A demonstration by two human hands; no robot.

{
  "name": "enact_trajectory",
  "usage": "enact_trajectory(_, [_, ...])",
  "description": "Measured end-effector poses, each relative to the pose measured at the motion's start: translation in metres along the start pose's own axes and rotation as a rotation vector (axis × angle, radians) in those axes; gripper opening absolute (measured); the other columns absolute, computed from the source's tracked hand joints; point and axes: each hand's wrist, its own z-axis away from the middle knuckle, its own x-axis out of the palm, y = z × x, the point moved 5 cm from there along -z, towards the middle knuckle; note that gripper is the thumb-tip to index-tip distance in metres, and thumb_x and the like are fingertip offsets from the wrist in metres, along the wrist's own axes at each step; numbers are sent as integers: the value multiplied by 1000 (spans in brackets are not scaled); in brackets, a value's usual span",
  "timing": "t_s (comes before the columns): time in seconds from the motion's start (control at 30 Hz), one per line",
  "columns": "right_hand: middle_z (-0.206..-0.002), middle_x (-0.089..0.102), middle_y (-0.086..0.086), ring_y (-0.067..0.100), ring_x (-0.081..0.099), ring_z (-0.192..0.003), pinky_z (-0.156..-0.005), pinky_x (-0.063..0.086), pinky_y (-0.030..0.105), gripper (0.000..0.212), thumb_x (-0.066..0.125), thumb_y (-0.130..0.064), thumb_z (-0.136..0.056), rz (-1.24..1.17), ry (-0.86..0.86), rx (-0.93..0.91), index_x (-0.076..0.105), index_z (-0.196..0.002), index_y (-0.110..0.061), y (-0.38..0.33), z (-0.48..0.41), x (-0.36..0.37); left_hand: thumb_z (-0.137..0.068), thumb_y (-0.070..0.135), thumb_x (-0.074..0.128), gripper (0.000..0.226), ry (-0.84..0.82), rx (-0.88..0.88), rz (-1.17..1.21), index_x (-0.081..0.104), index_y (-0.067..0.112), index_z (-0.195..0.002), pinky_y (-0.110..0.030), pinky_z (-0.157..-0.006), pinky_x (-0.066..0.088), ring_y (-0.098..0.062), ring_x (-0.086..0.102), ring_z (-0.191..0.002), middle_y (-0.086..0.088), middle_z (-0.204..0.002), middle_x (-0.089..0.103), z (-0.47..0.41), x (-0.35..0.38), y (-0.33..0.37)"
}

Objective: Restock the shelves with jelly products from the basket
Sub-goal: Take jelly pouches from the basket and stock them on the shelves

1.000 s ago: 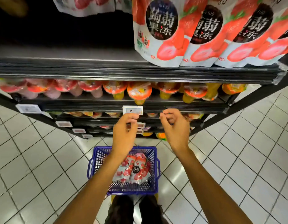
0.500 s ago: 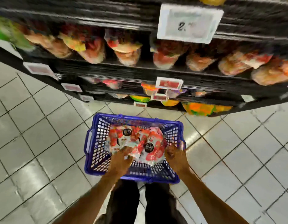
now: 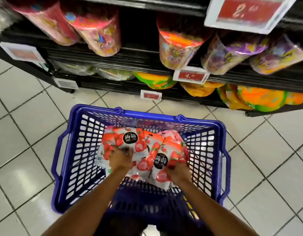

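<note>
A blue basket point(image 3: 164, 117) is seen standing on a white tiled floor point(image 3: 28, 133), just in front of the black shelves point(image 3: 138, 62). Several jelly pouches printed with strawberries and a round black label are piled inside the basket, towards its middle. Both bare forearms are reached down over the near rim. The left hand point(image 3: 121, 158) is laid on the left pouch point(image 3: 116, 138), its fingers curled over the pouch's lower part so that the pouch is gripped. The right hand point(image 3: 177, 171) is closed round the lower edge of the right pouch point(image 3: 173, 150), which is tilted and overlaps the left one. More pouches are partly hidden beneath these two; how many cannot be told.

On the shelf above, clear tubs point(image 3: 176, 48) with coloured lids are lined up on their sides, their contents blurred. On the lowest shelf, orange and green packs point(image 3: 261, 99) are stacked at the right. A red price tag point(image 3: 190, 76) is clipped to a shelf edge above the basket, and a larger tag point(image 3: 246, 12) is seen at the top right, its figures blurred.
</note>
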Motion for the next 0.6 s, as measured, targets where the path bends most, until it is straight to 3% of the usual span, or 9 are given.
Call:
enact_trajectory(0.07, [-117,69,12,26,66,-104,-75,47,24,56,71,-54,-79,-88,9,72,63,-116,-12,0,-11,9,-88,33,68,64,-56,-109,102,41,-4,-132,-39,-77,53,-40,58,-110,-27,-130,55,-10,9,1])
enact_trajectory(0.13, [-105,73,12,25,69,-91,-71,50,27,35,76,-42,-77,-173,-21,74,68,-96,-14,-5,-17,18,-89,23,70,21,-191,-190,338,57,8,-96,-27,-55,47,-30,65,-88,-21,-115,63,-16,21,0])
enact_trajectory(0.17, [-101,74,11,25,70,-90,-73,53,29,28,76,-36,-77,-213,-34,59,71,-94,-14,-7,-19,22,-88,19,71,19,-242,-212,423,54,12,-82,-25,-52,44,-24,63,-77,-16,-104,64,-19,25,-2])
enact_trajectory(0.23, [-94,74,7,27,70,-91,-76,54,29,23,72,-29,-80,-332,-48,34,72,-99,-17,-10,-18,25,-88,15,71,17,-338,-232,522,56,12,-81,-26,-53,46,-18,58,-67,-11,-90,61,-17,24,0])
enact_trajectory(0.3, [-84,70,3,25,65,-86,-65,50,20,15,68,-23,-84,-462,-44,18,70,-98,-18,-9,-10,21,-91,10,66,14,-420,-213,566,57,10,-80,-26,-55,50,-17,58,-68,-8,-83,60,-6,16,8])
enact_trajectory(0.4, [-90,71,8,26,63,-86,-73,52,23,15,64,-14,-89,-704,63,25,68,-102,-8,2,17,-6,-93,7,61,8,-502,-225,692,60,9,-86,-36,-77,56,-22,62,-80,-10,-89,63,25,-7,19])
enact_trajectory(0.47, [-75,71,5,16,65,-68,-62,52,20,14,63,-4,-89,-967,127,5,66,-103,-3,6,48,-32,-92,7,62,5,-555,-215,767,63,12,-91,-30,-75,54,-15,62,-81,-2,-83,70,52,-26,26])
enact_trajectory(0.53, [-60,64,-3,6,57,-49,-54,48,22,14,62,2,-89,-1162,137,-30,63,-95,-10,4,90,-65,-86,5,67,13,-564,-211,809,66,14,-94,-22,-71,48,-8,61,-80,6,-80,72,88,-58,33])
enact_trajectory(0.6, [-54,60,-5,7,53,-46,-58,44,28,14,64,0,-86,-1285,79,-82,61,-85,-12,-4,138,-101,-73,4,76,31,-608,-164,842,68,13,-102,-27,-87,46,-11,63,-90,4,-94,73,133,-95,43])
